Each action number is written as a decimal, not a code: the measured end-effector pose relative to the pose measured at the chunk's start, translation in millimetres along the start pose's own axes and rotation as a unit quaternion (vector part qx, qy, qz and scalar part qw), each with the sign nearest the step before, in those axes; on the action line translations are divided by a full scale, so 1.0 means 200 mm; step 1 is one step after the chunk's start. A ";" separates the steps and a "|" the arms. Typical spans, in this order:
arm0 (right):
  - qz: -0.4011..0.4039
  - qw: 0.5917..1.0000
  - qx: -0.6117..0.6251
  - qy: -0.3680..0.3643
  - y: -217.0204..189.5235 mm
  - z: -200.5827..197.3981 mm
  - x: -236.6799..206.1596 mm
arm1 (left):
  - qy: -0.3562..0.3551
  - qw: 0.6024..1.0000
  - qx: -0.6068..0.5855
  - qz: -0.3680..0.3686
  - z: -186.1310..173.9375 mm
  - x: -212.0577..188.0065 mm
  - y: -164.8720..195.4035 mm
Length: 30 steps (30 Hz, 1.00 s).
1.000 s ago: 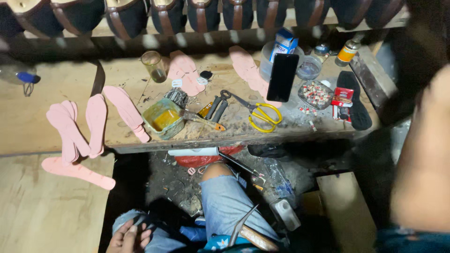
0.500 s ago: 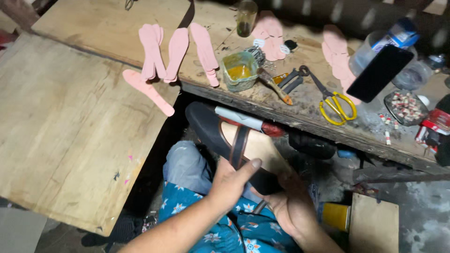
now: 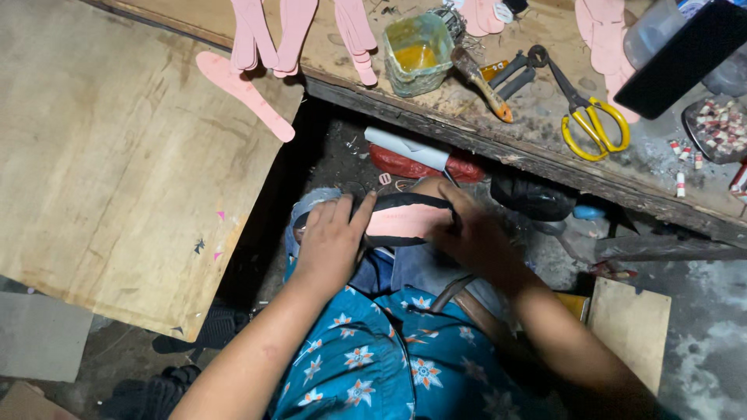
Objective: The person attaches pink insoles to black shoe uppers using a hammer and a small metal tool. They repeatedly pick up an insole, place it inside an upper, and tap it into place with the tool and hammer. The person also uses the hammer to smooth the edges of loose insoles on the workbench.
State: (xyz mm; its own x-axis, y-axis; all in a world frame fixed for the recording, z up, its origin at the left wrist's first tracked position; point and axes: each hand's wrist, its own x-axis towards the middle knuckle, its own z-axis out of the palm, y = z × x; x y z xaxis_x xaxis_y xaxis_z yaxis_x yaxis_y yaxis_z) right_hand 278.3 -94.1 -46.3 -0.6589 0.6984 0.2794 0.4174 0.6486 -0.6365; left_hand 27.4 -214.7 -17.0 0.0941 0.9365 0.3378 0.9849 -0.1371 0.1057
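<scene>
The left hand (image 3: 331,241) grips the left end of a black shoe upper with a pink insole (image 3: 405,220) set in it, thumb on top and fingers curled round the edge. The right hand (image 3: 475,241) closes its fingers over the right end of the same piece, so both hands clamp it flat over the person's knees, just below the front edge of the wooden surface (image 3: 537,152). At 12 o'clock from the hands, on the surface, stands a glue pot (image 3: 418,50) with yellow paste; a brush (image 3: 482,82) lies just beside it at 3 o'clock, next to black pliers (image 3: 513,68). Yellow-handled scissors (image 3: 591,120) lie further along at 2 o'clock, near a dark phone (image 3: 685,58). Pink insole cut-outs (image 3: 272,39) hang over the surface edge at 11 o'clock. A plywood board (image 3: 117,179) lies at 9 o'clock.
</scene>
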 end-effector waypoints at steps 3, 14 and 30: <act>-0.002 0.999 0.006 -0.035 -0.03 0.06 0.06 | -0.113 0.974 -0.186 -0.061 -0.05 0.05 -0.06; -0.008 1.000 -0.017 -0.016 -0.07 0.11 0.05 | 0.056 0.977 -0.006 -0.208 -0.06 0.41 -0.55; 0.007 0.999 -0.012 -0.030 -0.25 -0.02 0.17 | 0.419 0.846 -0.028 -0.330 -0.17 0.07 -0.80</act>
State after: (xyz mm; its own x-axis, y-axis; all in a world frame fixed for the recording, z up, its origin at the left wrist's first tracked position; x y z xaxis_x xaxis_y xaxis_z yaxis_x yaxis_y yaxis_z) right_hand 236.3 -101.8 -1.8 -0.6890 0.6882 0.2273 0.4414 0.6472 -0.6215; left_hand -133.1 -190.9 2.5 -0.6319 0.2616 0.7295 0.7724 0.2897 0.5652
